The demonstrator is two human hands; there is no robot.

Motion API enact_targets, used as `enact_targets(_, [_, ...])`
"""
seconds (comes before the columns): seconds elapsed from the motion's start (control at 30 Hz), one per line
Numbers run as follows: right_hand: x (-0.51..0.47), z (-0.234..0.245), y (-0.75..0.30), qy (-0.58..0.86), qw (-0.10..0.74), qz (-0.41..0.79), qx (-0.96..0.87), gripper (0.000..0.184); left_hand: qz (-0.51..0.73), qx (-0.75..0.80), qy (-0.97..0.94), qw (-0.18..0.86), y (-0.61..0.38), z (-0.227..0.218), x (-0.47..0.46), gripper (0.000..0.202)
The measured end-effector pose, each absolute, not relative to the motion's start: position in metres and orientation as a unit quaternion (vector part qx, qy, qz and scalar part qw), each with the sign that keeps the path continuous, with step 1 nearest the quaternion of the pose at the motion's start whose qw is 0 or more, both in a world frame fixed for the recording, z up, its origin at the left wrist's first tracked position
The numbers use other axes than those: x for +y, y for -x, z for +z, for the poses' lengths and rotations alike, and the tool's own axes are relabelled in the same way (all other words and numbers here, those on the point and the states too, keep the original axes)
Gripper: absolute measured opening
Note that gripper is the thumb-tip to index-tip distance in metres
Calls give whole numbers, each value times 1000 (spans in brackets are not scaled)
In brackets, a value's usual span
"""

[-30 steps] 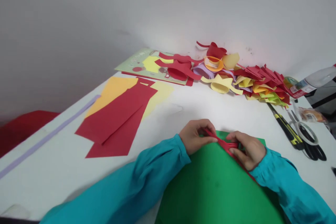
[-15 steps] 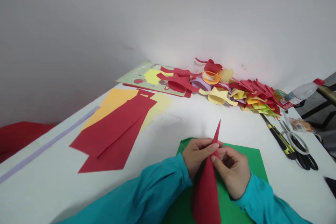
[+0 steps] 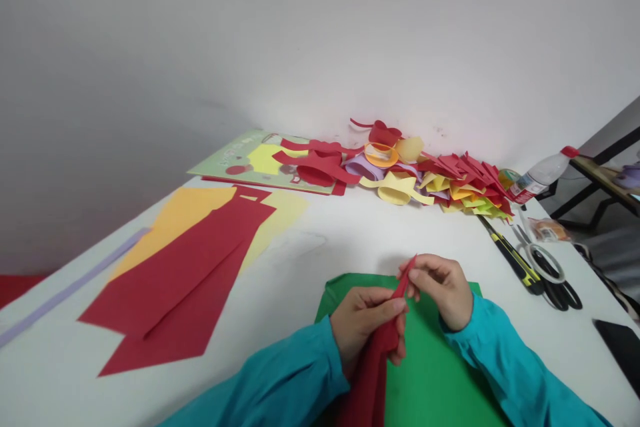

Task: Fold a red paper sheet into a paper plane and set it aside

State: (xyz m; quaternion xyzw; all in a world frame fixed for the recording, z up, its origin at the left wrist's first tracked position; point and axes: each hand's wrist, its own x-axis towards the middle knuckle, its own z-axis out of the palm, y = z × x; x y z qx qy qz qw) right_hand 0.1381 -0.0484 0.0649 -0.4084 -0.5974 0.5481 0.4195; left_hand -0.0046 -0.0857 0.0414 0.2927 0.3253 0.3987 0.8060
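Both my hands hold a long folded strip of red paper point(image 3: 373, 373) above a green sheet point(image 3: 435, 373) on the white table point(image 3: 320, 247). My left hand point(image 3: 363, 323) is closed round the strip's middle, fingers wrapped over it. My right hand point(image 3: 443, 287) pinches the strip's pointed upper end between thumb and fingertips. The strip runs from that pinch down toward the bottom edge of the view, between my teal sleeves.
Red, orange and yellow sheets point(image 3: 185, 267) lie at the left, beside a lilac strip point(image 3: 70, 290). A heap of paper scraps and rolled shapes point(image 3: 425, 173) lines the wall. At the right lie a utility knife point(image 3: 510, 255), scissors point(image 3: 555, 283), tape ring point(image 3: 545, 263), a bottle point(image 3: 543, 177) and a dark phone point(image 3: 623, 347).
The red strip was lifted off the green sheet and stood upright, and has now dropped lower. My left hand slid down round its middle; my right keeps the tip. The view shifted right.
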Motion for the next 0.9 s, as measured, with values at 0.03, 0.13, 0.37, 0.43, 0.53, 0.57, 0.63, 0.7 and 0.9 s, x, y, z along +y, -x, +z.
enact_targets(0.03, [-47, 65, -138, 401, 419, 562, -590, 25, 394, 330, -296, 805, 4, 41, -86, 34])
enact_targets(0.13, [-46, 64, -138, 394, 429, 583, -567, 23, 379, 339, -301, 807, 5, 42, -85, 34])
enact_targets(0.37, [-40, 64, -143, 389, 423, 619, -535, 25, 360, 356, -288, 813, 8, 43, -84, 33])
enact_targets(0.43, [-39, 62, -144, 391, 421, 629, -524, 26, 357, 361, -289, 811, 8, 44, -85, 32])
enact_targets(0.53, [-38, 59, -147, 389, 418, 643, -510, 27, 357, 366, -295, 807, 8, 46, -87, 31])
enact_targets(0.57, [-38, 58, -147, 388, 416, 647, -508, 27, 355, 366, -298, 807, 9, 47, -87, 32])
enact_targets(0.63, [-37, 58, -149, 385, 411, 657, -501, 28, 353, 367, -300, 807, 9, 48, -87, 32])
enact_targets(0.7, [-37, 59, -149, 381, 404, 672, -490, 31, 354, 367, -304, 805, 9, 47, -87, 32])
enact_targets(0.9, [-41, 60, -140, 430, 407, 616, -520, 29, 370, 371, -333, 784, 8, 44, -88, 32])
